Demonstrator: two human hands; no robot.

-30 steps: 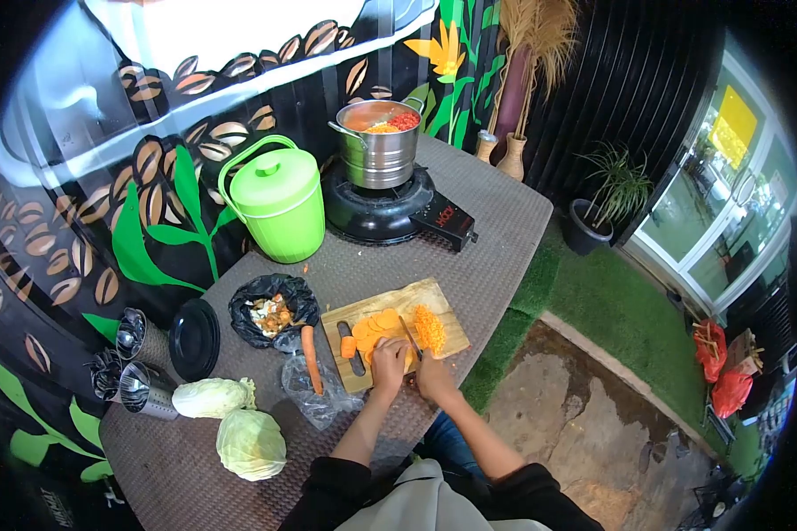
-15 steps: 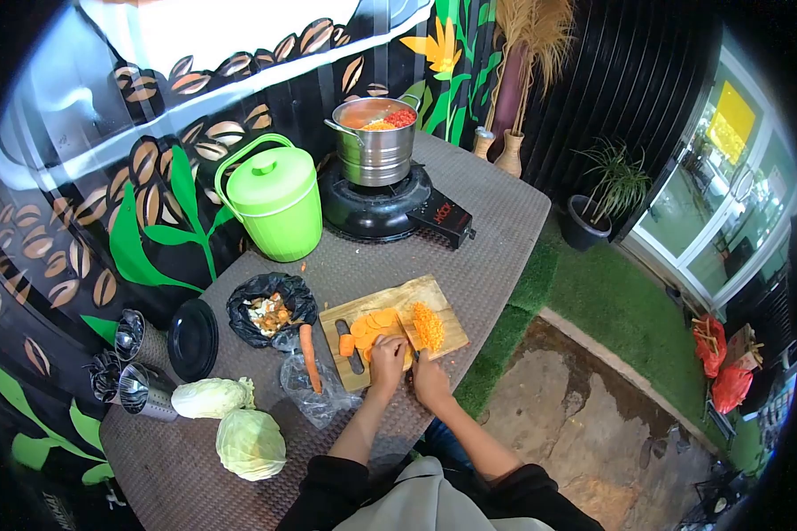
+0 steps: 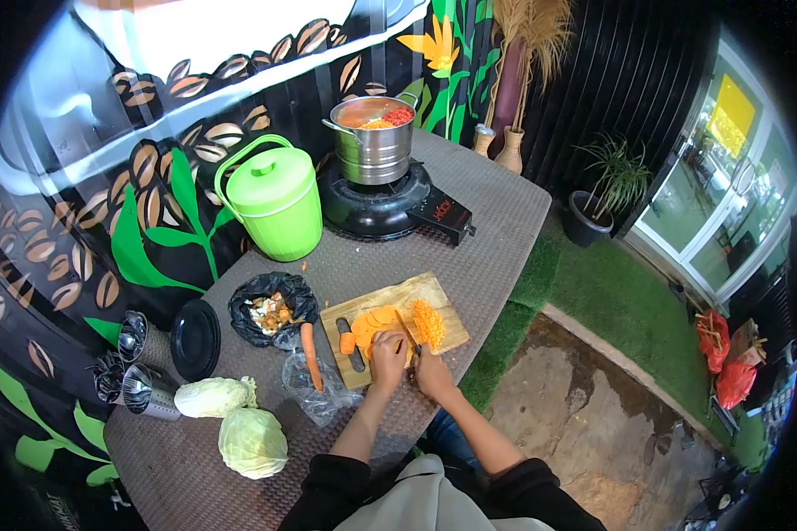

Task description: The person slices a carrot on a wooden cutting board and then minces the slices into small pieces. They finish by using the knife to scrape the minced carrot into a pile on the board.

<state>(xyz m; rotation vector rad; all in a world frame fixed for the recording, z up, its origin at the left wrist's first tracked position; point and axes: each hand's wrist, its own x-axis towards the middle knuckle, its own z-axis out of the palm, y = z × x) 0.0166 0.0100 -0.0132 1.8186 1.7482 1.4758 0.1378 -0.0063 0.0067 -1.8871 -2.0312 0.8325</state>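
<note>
A wooden cutting board (image 3: 454, 326) lies near the table's front edge. On it are thin carrot slices (image 3: 376, 320), a short carrot chunk (image 3: 347, 343) and a heap of finely diced carrot (image 3: 428, 324). My left hand (image 3: 388, 356) has its fingers curled down on some of the slices; the fingertips are partly hidden. Just right of it, my right hand (image 3: 433, 373) grips the dark handle of a knife (image 3: 408, 326), its blade between the slices and the heap. A whole carrot (image 3: 311, 356) rests on a clear plastic bag (image 3: 303, 389) left of the board.
Behind the board stand a lidded green bucket (image 3: 279, 208) and a black stove (image 3: 372, 208) bearing a steel pot (image 3: 374, 155). To the left are a black bag (image 3: 243, 327) of scraps, napa cabbage (image 3: 212, 397), round cabbage (image 3: 252, 442), black plates (image 3: 195, 341) and cutlery holders (image 3: 155, 394).
My right hand and the knife handle have shifted slightly, with more of the handle showing. My left hand stays on the carrot slices. The whole view has moved a little.
</note>
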